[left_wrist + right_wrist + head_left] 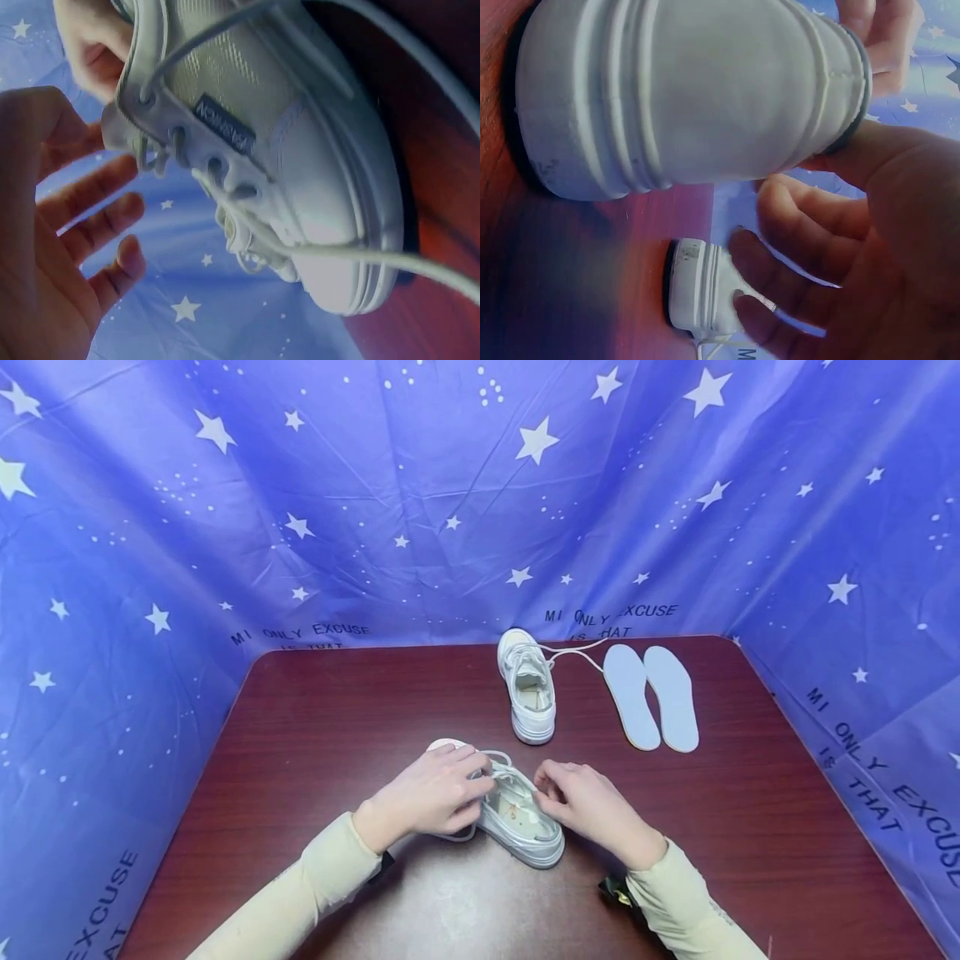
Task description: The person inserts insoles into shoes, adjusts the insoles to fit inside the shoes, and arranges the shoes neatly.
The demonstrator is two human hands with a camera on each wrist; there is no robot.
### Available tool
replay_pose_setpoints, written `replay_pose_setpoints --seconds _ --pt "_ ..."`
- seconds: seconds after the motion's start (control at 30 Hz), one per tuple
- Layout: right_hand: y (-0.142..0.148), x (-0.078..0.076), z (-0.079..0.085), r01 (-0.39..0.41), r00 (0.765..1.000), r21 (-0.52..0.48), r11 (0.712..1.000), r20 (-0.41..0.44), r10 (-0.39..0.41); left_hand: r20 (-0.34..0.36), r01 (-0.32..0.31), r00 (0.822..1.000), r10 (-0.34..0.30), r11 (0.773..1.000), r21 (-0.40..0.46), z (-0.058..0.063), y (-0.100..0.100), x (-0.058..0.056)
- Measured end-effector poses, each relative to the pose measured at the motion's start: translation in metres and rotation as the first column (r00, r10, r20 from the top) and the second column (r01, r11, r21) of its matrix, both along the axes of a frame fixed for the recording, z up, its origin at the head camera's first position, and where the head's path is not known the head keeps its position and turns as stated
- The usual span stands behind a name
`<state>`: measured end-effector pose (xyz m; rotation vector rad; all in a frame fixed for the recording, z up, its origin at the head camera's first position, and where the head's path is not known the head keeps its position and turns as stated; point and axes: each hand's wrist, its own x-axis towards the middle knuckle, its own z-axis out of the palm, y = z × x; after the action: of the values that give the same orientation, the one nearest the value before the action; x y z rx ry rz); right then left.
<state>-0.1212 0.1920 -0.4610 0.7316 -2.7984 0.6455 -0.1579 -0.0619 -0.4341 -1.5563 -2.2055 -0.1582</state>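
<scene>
A white sneaker [525, 847] stands on the table between my hands, its toe pointing away to the left and its opening facing up. My left hand [438, 789] is at its lacing; in the left wrist view the thumb and a finger pinch the tongue [116, 126], the other fingers spread loosely. My right hand [592, 802] grips the collar by the opening. The right wrist view shows its thumb going over the rim by the heel [727, 90] and its fingers outside. Loose laces [360, 256] hang over the toe side.
A second white sneaker [534, 718] stands farther back with its laces trailing right. Beside it, two white insoles [632, 697] lie side by side on the dark red table [337, 710]. A blue star-patterned curtain [420, 485] encloses the back and sides.
</scene>
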Motion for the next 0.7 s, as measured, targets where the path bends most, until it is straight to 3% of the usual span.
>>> replay_pose_setpoints --seconds 0.17,0.4,0.7 --pt "-0.008 -0.003 0.005 -0.037 0.997 0.015 0.999 -0.06 0.038 0.002 -0.041 0.999 0.041 0.998 0.039 -0.005 0.006 0.004" --pt "-0.017 -0.006 0.009 -0.082 0.987 0.076 0.994 -0.131 0.092 0.05 -0.088 0.995 0.086 0.996 0.028 -0.012 0.009 0.006" --pt "-0.02 -0.012 0.012 -0.097 0.968 0.061 0.993 -0.226 0.108 0.105 -0.131 0.987 0.119 0.983 0.125 -0.019 0.01 0.011"
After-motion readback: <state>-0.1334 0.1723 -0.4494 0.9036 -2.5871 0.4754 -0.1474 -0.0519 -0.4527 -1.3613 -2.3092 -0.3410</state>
